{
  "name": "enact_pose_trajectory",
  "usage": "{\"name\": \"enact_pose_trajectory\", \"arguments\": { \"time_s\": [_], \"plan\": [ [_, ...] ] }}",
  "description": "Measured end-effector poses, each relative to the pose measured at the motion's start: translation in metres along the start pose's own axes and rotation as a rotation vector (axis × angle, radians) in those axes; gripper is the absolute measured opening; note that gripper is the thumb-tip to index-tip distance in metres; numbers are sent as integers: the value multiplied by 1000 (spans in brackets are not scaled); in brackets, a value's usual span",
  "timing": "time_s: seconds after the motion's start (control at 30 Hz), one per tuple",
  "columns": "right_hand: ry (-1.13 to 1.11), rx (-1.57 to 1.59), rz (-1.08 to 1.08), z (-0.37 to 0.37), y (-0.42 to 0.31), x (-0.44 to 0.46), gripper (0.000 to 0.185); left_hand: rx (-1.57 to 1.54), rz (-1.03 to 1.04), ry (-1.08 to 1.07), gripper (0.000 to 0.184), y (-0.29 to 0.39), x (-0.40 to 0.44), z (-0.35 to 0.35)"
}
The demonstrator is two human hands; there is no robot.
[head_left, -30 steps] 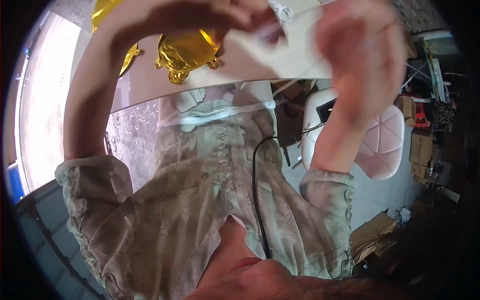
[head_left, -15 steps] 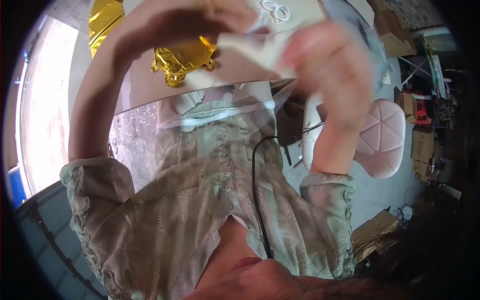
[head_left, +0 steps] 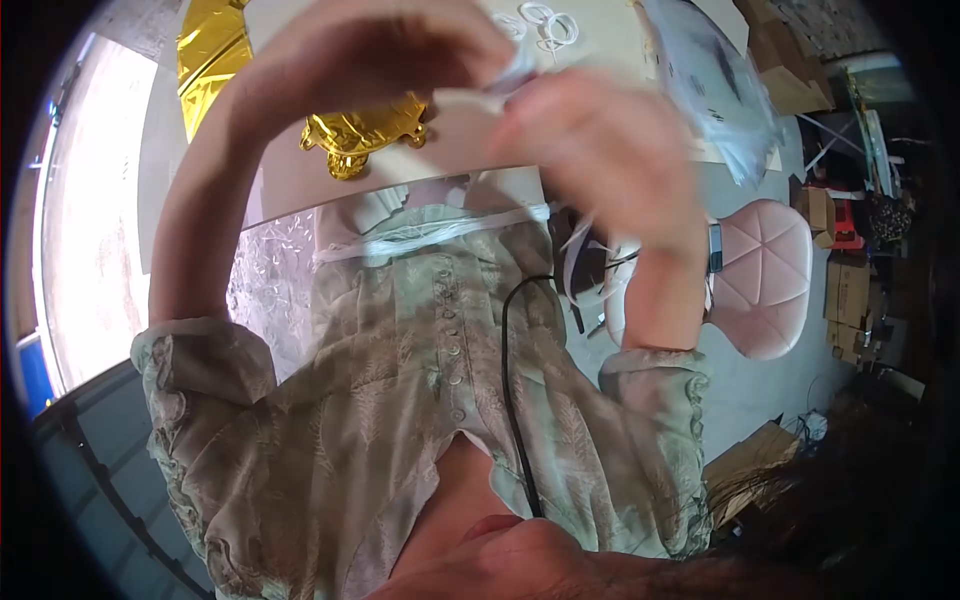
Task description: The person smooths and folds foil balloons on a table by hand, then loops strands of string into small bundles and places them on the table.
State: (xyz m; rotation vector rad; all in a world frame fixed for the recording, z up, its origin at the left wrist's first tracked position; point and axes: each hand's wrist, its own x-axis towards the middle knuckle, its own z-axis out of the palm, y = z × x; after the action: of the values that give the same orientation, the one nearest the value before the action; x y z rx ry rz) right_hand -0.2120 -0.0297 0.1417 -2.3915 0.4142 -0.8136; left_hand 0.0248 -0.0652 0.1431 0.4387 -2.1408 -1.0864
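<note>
My left hand (head_left: 455, 40) is over the table, its fingers bent together around a small whitish piece (head_left: 513, 72) I cannot make out. My right hand (head_left: 615, 150) is close beside it and smeared by motion, so its fingers do not show clearly. A thin pale translucent strip (head_left: 573, 262) hangs below my right hand; where its upper end goes is hidden. Under my left forearm a shiny gold foil balloon (head_left: 365, 128) lies flat on the table, partly covered by the arm. White cord loops (head_left: 550, 28) lie just beyond my hands.
Another gold foil sheet (head_left: 213, 65) lies at the table's (head_left: 290, 190) left. Clear plastic bags (head_left: 715, 90) are at its right side. A pink padded chair (head_left: 765, 280) stands to the right, with cardboard boxes (head_left: 850, 300) farther off. A black cable (head_left: 508, 370) runs down my front.
My right hand has moved left and slightly down, toward my left hand. The plastic bags and the hanging strip now show more fully. My left arm has shifted only a little.
</note>
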Motion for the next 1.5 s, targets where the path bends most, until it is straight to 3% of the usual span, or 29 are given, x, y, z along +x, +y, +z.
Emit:
{"name": "enact_pose_trajectory", "arguments": {
  "time_s": [0.07, 0.1, 0.13, 0.2, 0.27, 0.3, 0.33, 0.37, 0.43, 0.47, 0.53, 0.57, 0.6, 0.67, 0.7, 0.77, 0.8, 0.83, 0.87, 0.9, 0.93, 0.97, 1.0, 1.03, 1.2, 1.23, 1.33, 1.4, 1.5],
  "plan": [
    [273, 102, 227, -14, 16, -3, 13, 153, 185, -294, 11, -8, -6, -6],
    [359, 91, 299, -14, 26, -1, 13, -19, 35, -108, 21, 4, -16, -3],
    [178, -109, 327, -1, 18, -10, 12, -190, -113, 80, 42, 10, -19, -2],
    [19, -72, 34, 13, 4, -16, 11, 316, 14, 89, 16, 1, 1, 9],
    [105, -4, -10, 1, -4, -12, 10, 386, -211, -214, 16, 5, -8, 13],
    [237, 23, 99, -9, 5, -12, 11, 253, -76, -435, 20, 5, -4, 7],
    [371, 43, 207, -16, 14, -10, 12, 251, -76, -441, 20, 7, -5, 10],
    [307, -18, 333, -3, 27, -12, 13, -79, -18, -249, 21, 12, -8, 15],
    [90, 56, 137, 17, 18, -23, 11, 96, -98, -12, 23, 4, -9, 2],
    [-7, -110, -17, 18, 6, -21, 10, 174, -151, 100, 25, 0, -10, -5],
    [88, 9, -40, 5, -2, -16, 10, 435, -402, 135, 22, -23, -49, 11],
    [228, 14, 91, -2, 7, -15, 11, 640, 163, -364, 19, -23, -29, -5],
    [369, 14, 220, -7, 17, -14, 12, 40, -11, -364, 18, -6, -22, 7],
    [152, -103, 259, 14, 12, -21, 12, 120, 42, 125, 20, -4, -25, 15],
    [127, -146, 135, 19, -2, -23, 10, 125, 44, 129, 20, -5, -26, 16],
    [89, -173, 15, 17, -9, -20, 9, 369, -415, 137, 19, -9, -35, 20],
    [252, -123, 104, 8, -8, -17, 9, 544, -62, 78, 17, -10, -35, 23],
    [420, -77, 195, 3, -6, -14, 10, 301, 22, -34, 17, -3, -26, 23],
    [429, 64, 211, 6, 8, -12, 9, 63, 113, -146, 17, 10, -10, 24],
    [352, 77, 262, 9, 4, -17, 11, 68, 118, -153, 17, 11, -6, 29],
    [269, 91, 311, 14, -1, -19, 12, 80, 86, 107, 16, 9, -5, 36],
    [316, -11, 190, 28, 3, -21, 12, 89, 46, 374, 16, 7, -5, 41],
    [310, -7, 187, 28, -1, -22, 12, 91, 42, 380, 16, 4, 0, 44],
    [354, -42, 161, 28, -9, -21, 12, 247, 117, 353, 6, 0, 6, 45],
    [597, -88, 214, -2, 14, -23, 19, 463, 8, 62, 8, -1, 16, 38],
    [593, -90, 211, -9, 24, -28, 19, 498, -50, 3, 18, -2, 19, 35],
    [280, 281, 345, -10, 46, -36, 51, 408, -30, -49, 22, -18, 30, 34],
    [572, 137, 382, -3, 52, -29, 20, 393, -160, -147, 24, -30, 51, 30],
    [566, -123, 461, -15, 62, -39, 14, 459, -272, -299, 24, -23, 70, 24]
  ]
}}
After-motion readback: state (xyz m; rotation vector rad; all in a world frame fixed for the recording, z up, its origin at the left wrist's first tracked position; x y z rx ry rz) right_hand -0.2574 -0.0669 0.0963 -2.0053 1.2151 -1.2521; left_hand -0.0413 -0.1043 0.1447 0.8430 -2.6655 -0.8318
